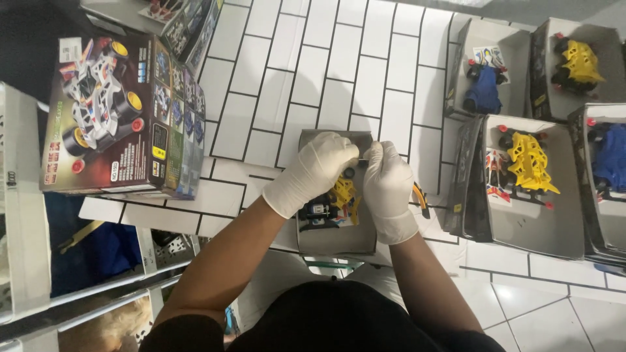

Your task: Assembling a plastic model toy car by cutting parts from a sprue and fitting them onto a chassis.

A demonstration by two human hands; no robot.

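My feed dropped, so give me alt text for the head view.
Two gloved hands, left hand and right hand, work on a yellow toy car over an open grey box on white floor tiles, with boxed toy cars alongside.

A yellow toy car (pixel 342 195) with black wheels lies in an open grey cardboard tray (pixel 336 238) on the white tiled floor (pixel 339 72), half hidden beneath white-gloved hands, with small dark parts beside it in the tray.

Toy-car assembly workspace on a white tiled floor (pixel 339 72), printed kit box (pixel 120 114) at one side, open trays (pixel 535 241) of finished yellow cars (pixel 528 163) and blue cars (pixel 484 88) lined up
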